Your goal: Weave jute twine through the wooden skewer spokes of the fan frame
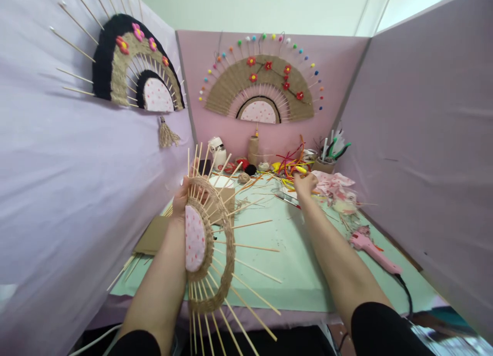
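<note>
My left hand [181,197] grips the upper edge of a half-round woven fan [230,243], held on its side above the table. Thin wooden sticks [252,224] radiate from it through two bands of twined jute. Its centre is a pink spotted fabric half-disc [194,238]. At the far side of the table my right hand [305,183] is closed, with a small yellow object [301,169] at its fingers. Whether it grips that object is hard to make out. Red, orange and yellow pipe cleaners [287,163] lie tangled beside this hand.
A pink glue gun [373,250] lies at right with its black cord. Along the back stand a jute spool [253,150], a white bottle [217,153] and a pot of tools [324,165]. Pink fabric [333,184] and cardboard [152,236] lie around. Finished fans [227,89] hang on the partitions.
</note>
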Demonstrator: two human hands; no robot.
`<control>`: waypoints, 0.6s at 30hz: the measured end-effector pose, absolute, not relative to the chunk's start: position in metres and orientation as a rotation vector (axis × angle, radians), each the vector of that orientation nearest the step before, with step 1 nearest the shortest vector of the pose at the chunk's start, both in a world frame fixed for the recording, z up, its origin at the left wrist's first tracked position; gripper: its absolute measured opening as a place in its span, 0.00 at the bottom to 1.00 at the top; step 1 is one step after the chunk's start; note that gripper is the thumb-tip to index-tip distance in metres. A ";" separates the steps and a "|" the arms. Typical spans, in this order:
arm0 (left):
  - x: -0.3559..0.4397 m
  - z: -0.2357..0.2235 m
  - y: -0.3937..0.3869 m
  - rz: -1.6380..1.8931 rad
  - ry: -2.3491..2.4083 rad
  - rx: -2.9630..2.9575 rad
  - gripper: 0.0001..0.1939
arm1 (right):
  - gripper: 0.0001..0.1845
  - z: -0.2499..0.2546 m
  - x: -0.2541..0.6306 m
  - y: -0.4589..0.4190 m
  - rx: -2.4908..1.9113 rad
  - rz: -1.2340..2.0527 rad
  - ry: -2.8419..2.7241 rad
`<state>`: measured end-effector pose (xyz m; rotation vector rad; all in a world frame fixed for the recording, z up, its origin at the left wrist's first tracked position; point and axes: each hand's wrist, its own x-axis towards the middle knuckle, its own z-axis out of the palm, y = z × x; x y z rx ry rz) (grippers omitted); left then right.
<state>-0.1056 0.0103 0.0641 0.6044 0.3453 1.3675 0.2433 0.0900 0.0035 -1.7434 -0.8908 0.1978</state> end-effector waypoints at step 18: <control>-0.109 0.062 0.013 1.402 0.209 0.647 0.20 | 0.03 -0.013 0.131 0.057 -1.730 0.412 -2.387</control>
